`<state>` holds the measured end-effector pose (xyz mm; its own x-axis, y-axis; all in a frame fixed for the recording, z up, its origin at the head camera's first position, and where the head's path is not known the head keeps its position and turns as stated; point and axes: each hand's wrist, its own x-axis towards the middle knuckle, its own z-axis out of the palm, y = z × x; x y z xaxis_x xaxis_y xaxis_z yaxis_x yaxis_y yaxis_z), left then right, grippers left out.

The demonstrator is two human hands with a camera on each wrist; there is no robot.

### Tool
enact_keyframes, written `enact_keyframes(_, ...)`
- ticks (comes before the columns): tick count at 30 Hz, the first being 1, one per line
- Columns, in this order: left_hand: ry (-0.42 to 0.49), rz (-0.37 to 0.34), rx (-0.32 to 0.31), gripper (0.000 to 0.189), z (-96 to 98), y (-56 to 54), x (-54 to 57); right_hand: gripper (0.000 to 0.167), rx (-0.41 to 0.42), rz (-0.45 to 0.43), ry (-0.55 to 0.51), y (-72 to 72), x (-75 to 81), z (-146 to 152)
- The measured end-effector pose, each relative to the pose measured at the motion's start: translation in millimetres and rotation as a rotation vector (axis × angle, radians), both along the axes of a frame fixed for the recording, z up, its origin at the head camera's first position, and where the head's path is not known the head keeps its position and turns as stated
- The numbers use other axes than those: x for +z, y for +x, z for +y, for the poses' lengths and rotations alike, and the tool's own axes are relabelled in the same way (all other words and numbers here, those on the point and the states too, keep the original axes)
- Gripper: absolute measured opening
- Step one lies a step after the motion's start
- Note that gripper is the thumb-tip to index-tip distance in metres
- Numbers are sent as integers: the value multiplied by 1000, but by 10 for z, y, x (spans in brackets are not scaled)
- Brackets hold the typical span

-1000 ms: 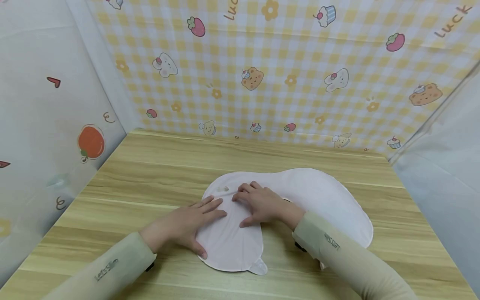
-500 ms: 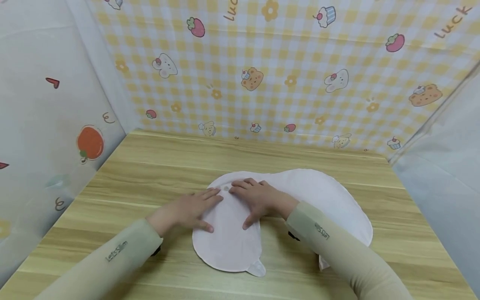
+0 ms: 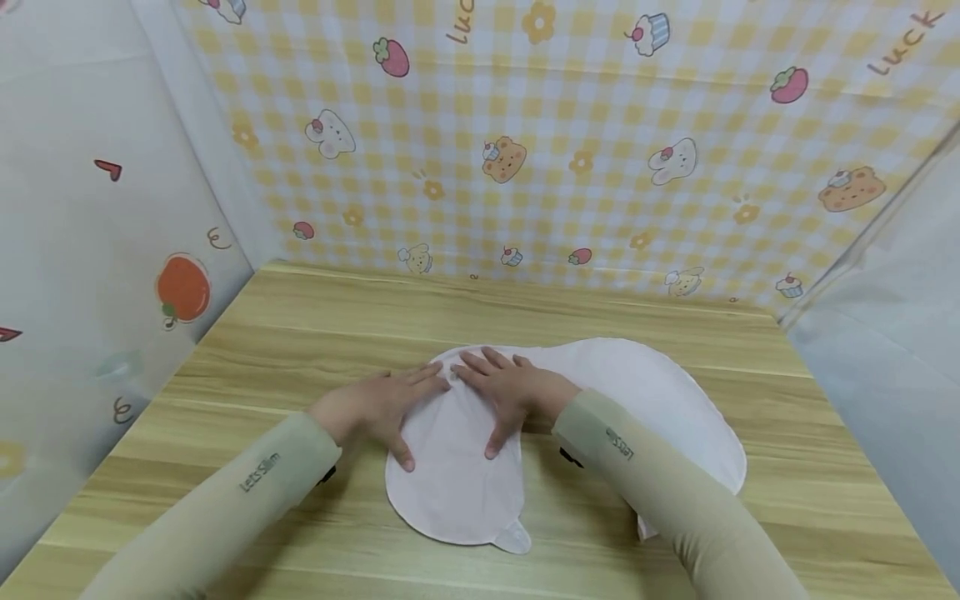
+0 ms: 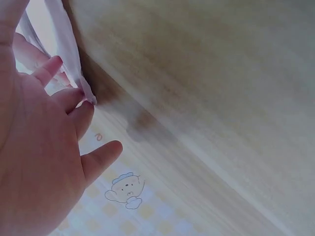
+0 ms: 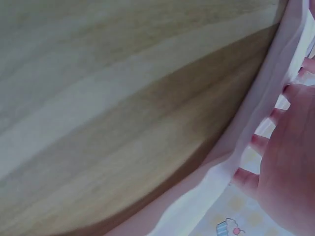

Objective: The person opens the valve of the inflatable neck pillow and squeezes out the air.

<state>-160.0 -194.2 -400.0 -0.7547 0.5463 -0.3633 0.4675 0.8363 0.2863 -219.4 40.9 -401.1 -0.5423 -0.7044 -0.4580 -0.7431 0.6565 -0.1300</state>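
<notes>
Pink piece: the pale pink curved piece [image 3: 637, 383] lies on the wooden table [image 3: 315, 325], arched side away from you, gap toward you.
Long axis: across you, left to right; its left lobe [image 3: 461, 475] runs toward you.
Left hand: your left hand [image 3: 386, 408] touches that lobe's outer edge, fingers spread wide.
Right hand: your right hand [image 3: 513, 396] rests near its inner edge, fingers also wide.
Nearer: both hands touch the left lobe; the right lobe lies partly behind your right forearm.
</notes>
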Motion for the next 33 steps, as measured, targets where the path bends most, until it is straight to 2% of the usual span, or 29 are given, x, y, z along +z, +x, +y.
enact_keyframes(6, -1, -10, 18, 121, -5, -23, -24, 130, -13, -30, -32, -21, -17, 62)
enact_keyframes(10, 25, -6, 26, 120, -7, -30, -15, 118, -41, -9, -74, -44, 25, 297)
enact_keyframes(12, 58, -1, 45, 112, -13, -40, 1, 111, -60, 13, -105, -56, 73, 481)
enact_keyframes(15, 118, 15, 79, 89, -38, -65, 21, 98, -108, 54, -174, -36, 169, 810)
enact_keyframes(18, 166, 42, 84, 64, -74, -94, 41, 87, -164, 128, -261, 35, 275, 1180)
enact_keyframes(21, 190, 99, 65, 51, -96, -129, 46, 78, -231, 210, -363, 127, 357, 1582)
enact_keyframes(23, 200, 150, 59, 51, -102, -152, 37, 73, -276, 251, -430, 186, 382, 1839)
enact_keyframes(27, 226, 222, 60, 56, -64, -228, 20, 63, -377, 270, -550, 320, 392, 2243)
enact_keyframes(33, 238, 207, 66, 54, 119, -393, 84, 37, -483, 340, -580, 556, 354, 2531)
